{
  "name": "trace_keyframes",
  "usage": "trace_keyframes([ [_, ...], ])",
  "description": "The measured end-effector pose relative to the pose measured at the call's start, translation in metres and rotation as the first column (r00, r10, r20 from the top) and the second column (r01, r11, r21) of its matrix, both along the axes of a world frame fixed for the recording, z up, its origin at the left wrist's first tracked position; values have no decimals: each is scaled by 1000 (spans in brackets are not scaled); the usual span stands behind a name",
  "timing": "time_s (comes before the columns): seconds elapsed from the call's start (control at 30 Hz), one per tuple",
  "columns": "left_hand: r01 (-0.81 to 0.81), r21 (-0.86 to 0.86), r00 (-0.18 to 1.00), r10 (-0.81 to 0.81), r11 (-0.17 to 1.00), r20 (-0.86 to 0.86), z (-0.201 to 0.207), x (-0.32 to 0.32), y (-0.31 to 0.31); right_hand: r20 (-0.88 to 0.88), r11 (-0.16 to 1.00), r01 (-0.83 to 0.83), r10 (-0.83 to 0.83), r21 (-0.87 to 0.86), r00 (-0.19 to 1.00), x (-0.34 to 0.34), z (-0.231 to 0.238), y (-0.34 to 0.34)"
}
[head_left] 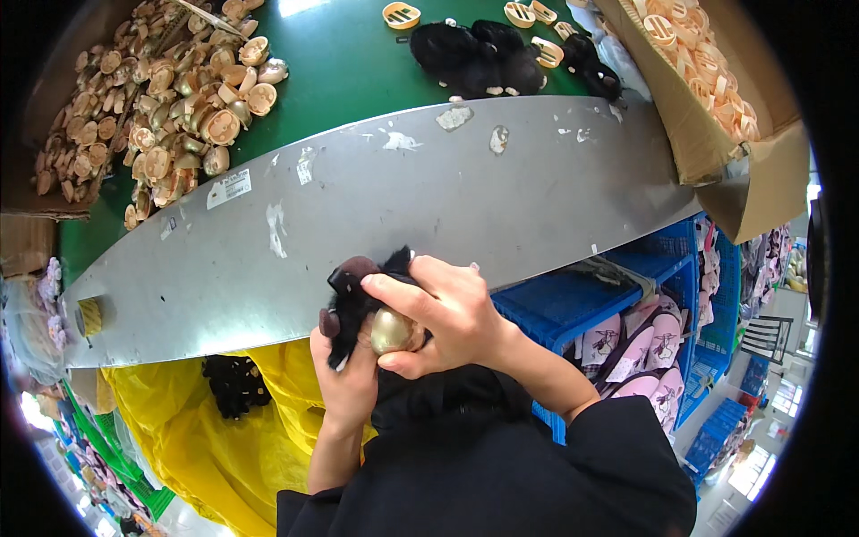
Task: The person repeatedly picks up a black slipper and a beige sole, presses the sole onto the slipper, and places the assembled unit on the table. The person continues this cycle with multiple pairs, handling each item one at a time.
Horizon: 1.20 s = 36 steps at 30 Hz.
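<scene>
In front of my body, both hands hold a black plush piece (351, 307) with brownish rounded flaps. A shiny gold plastic dome (391, 332) sits against it, between the hands. My left hand (347, 387) is closed around the plush from below. From the right, my right hand (458, 315) grips the pair, its fingers over the plush and its thumb at the dome's lower edge. How far the dome is inside the plush is hidden by the fingers.
Gold and beige plastic shells (192, 116) lie heaped at far left. Black plush pieces (474, 58) lie on the green surface (349, 54) beyond the metal ledge (376, 197). A cardboard box (761, 170) holds beige parts. Below are a yellow bag (179, 430) and blue crates (573, 309).
</scene>
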State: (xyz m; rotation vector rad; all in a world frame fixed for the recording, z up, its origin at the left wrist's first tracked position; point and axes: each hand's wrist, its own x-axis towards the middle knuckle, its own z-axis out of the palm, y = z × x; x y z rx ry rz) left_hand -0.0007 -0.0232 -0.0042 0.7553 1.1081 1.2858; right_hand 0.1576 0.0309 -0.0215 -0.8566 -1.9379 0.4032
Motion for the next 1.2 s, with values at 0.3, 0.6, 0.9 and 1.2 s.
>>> trace_keyframes([
  [0.3, 81, -104, 990, -69, 991, 120, 2, 0, 2, 57, 992, 98, -102, 74, 993, 4, 14, -5],
  [0.6, 95, -156, 986, -71, 983, 151, 7, 0, 1, -199, 922, 3, -87, -386, 976, 5, 13, -6],
  [0.9, 174, -164, 926, -104, 971, 363, 2, 0, -14, -591, 425, -480, -179, -768, 787, 17, 29, -10],
  [1.2, 190, -55, 813, -126, 980, 569, 3, 7, -8, -746, 415, -625, -278, -662, 605, 9, 10, 1],
])
